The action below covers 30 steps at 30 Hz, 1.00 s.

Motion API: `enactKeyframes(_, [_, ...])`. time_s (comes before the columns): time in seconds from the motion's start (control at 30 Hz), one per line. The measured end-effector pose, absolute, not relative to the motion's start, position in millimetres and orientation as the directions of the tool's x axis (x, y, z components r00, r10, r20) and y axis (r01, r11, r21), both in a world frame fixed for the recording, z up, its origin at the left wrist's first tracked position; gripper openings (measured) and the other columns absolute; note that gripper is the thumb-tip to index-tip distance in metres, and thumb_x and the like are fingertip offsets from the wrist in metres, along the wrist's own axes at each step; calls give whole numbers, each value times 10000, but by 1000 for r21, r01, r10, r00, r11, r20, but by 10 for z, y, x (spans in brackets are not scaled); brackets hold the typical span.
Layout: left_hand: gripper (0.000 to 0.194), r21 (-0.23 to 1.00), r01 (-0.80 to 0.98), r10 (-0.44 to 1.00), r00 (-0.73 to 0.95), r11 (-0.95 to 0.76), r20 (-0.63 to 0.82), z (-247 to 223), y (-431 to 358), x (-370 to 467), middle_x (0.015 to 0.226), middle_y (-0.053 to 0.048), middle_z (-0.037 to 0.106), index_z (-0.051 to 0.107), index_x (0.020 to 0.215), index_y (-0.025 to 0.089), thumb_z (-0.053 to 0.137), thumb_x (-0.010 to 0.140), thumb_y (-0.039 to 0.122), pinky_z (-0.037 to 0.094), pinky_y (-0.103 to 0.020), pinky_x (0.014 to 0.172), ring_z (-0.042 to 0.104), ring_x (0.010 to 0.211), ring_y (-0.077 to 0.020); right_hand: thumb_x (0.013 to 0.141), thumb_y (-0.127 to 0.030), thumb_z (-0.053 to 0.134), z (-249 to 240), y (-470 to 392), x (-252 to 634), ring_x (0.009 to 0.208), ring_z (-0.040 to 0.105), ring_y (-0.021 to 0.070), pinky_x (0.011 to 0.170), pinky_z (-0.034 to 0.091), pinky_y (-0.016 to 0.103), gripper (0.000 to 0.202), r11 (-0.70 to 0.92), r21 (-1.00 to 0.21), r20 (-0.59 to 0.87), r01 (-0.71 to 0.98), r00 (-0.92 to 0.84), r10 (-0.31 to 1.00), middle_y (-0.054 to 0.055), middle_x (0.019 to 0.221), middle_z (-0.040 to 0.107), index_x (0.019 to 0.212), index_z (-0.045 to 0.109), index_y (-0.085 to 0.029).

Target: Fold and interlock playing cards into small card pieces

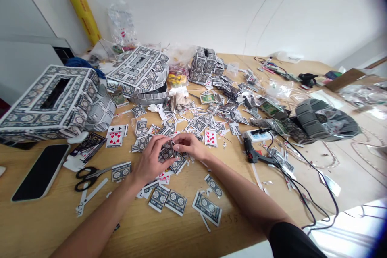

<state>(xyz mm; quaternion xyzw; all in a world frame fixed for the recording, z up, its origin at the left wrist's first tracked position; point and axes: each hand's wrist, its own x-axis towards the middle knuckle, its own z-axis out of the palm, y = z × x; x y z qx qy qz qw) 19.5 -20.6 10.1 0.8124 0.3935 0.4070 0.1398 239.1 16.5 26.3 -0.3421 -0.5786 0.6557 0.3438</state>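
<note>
both hands pinch one folded playing-card piece (pixel 169 150) between them: left hand (pixel 152 159), right hand (pixel 189 145). finished card-covered boxes (pixel 51 100) stand far left; many loose cut cards (pixel 177 202) remain unassembled nearby, so work appears partly done.

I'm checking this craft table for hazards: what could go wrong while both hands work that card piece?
The glue gun lies on the table near the right hand; its cable runs to the table edge and could snag. Open scissors lie near the left hand. The folded card piece could slip from the grip into the scattered cards.
</note>
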Motion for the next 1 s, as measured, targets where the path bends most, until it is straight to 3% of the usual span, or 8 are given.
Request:
enactKeyframes(0.4, [547, 622, 513, 795, 247, -592, 554, 102, -187, 160, 1320, -136, 611, 492, 1394, 221, 761, 945, 380, 604, -408, 980, 629, 1247, -285, 829, -538, 836, 236, 202, 2424, 742, 652, 172, 720, 517, 300, 387, -53, -995, -12, -83, -428, 904, 20, 842, 738, 971, 745, -190])
enactKeyframes(0.57, [570, 618, 522, 801, 271, -588, 534, 110, -164, 149, 1389, -151, 571, 457, 1486, 213, 678, 968, 297, 541, -480, 1113, 576, 1322, -302, 825, -523, 849, 259, 164, 2371, 834, 661, 195, 722, 542, 316, 546, -28, -993, 23, -117, -413, 910, 34, 981, 736, 1262, 693, -235])
enactKeyframes(0.7, [568, 596, 535, 792, 288, -599, 538, 124, -166, 148, 1428, -150, 548, 475, 1486, 205, 623, 939, 236, 466, -525, 1203, 535, 1383, -317, 872, -526, 805, 281, 152, 2370, 757, 607, 172, 671, 508, 301, 495, 40, -995, 73, -96, -370, 926, 8, 904, 686, 1266, 704, -243])
enactKeyframes(0.9, [481, 583, 540, 786, 300, -607, 541, 120, -174, 150, 1396, -136, 583, 521, 1416, 212, 637, 951, 248, 478, -506, 1192, 564, 1355, -304, 894, -531, 792, 248, 131, 2358, 722, 557, 163, 645, 478, 297, 503, 128, -992, 122, -7, -357, 926, 2, 867, 637, 1292, 695, -238])
enactKeyframes(1.0, [398, 585, 546, 792, 297, -599, 533, 111, -177, 152, 1348, -128, 609, 541, 1369, 216, 621, 980, 252, 502, -486, 1160, 593, 1310, -288, 891, -520, 804, 258, 104, 2344, 755, 550, 173, 690, 487, 318, 507, 295, -937, 221, 187, -336, 915, 8, 880, 614, 1304, 712, -242])
